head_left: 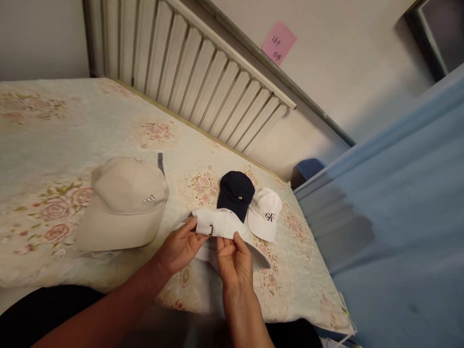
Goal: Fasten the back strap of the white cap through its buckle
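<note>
Between my hands is a white baseball cap [227, 223], its back strap and metal buckle turned up toward me and its brim pointing to the lower right. My left hand [182, 245] pinches the strap near the buckle. With thumb and fingers, my right hand [234, 256] grips the cap's lower edge beside the strap. Just beyond it lie a navy cap [235, 192] and a white cap with black letters [265, 213], side by side on the floral cloth. A larger-looking beige cap [123, 204] with a small metallic logo rests to the left.
A floral cloth [157, 133] covers the table. Behind it stands a white radiator [196, 68] along the wall, with a pink note [279, 42] above. A blue curtain [396, 228] hangs on the right. A dark blue object [307, 169] sits at the far corner.
</note>
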`<state>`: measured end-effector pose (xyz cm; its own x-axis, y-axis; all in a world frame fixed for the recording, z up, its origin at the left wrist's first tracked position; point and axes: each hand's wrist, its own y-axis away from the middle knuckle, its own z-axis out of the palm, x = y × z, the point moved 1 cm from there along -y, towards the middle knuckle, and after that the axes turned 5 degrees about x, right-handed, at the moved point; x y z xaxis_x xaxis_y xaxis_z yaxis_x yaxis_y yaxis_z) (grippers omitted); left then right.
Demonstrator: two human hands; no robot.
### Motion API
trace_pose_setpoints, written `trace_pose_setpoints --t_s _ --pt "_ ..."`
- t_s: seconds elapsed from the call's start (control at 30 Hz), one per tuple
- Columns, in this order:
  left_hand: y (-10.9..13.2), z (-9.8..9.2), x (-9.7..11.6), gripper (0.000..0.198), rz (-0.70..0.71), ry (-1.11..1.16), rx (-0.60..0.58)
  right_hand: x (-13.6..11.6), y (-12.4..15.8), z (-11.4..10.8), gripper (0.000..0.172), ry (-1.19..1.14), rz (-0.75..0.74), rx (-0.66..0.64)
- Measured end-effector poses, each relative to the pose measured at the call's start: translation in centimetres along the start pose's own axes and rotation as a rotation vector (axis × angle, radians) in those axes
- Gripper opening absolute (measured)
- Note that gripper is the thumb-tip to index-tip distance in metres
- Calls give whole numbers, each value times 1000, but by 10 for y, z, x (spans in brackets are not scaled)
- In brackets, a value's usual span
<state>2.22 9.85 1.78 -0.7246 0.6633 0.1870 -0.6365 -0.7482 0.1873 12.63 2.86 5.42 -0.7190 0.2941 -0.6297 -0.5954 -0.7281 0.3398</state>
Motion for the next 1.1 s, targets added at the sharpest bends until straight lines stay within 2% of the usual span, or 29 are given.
trace_pose_setpoints --t_s 0.23,0.53,1.1 --pt "-1 3 0 20 -7 72 59 5 5 0 28 69 -27 -68" --pt "1 2 -1 20 -39 92 63 6 3 -4 28 64 -12 -31" --pt "3 -7 -8 20 -162 14 -40 7 1 -11 31 102 -45 4"
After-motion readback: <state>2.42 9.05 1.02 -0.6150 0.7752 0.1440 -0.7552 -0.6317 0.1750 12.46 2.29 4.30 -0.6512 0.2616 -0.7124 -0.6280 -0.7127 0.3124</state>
